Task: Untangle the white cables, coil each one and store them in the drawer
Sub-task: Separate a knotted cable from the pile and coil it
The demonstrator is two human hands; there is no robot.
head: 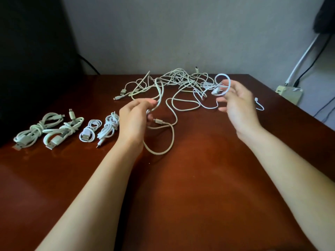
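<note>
A tangle of white cables lies at the far middle of the brown table. My left hand grips a cream cable that loops up toward the tangle and hangs in a loop below the hand. My right hand is raised, blurred, with a loop of a bright white cable hooked over its fingertips; that cable trails down to the table. Several coiled cables lie in a row at the left. No drawer is in view.
A grey wall stands behind the table. A dark object fills the far left. At the right, off the table's edge, sit a beige power strip and black and white wall cords.
</note>
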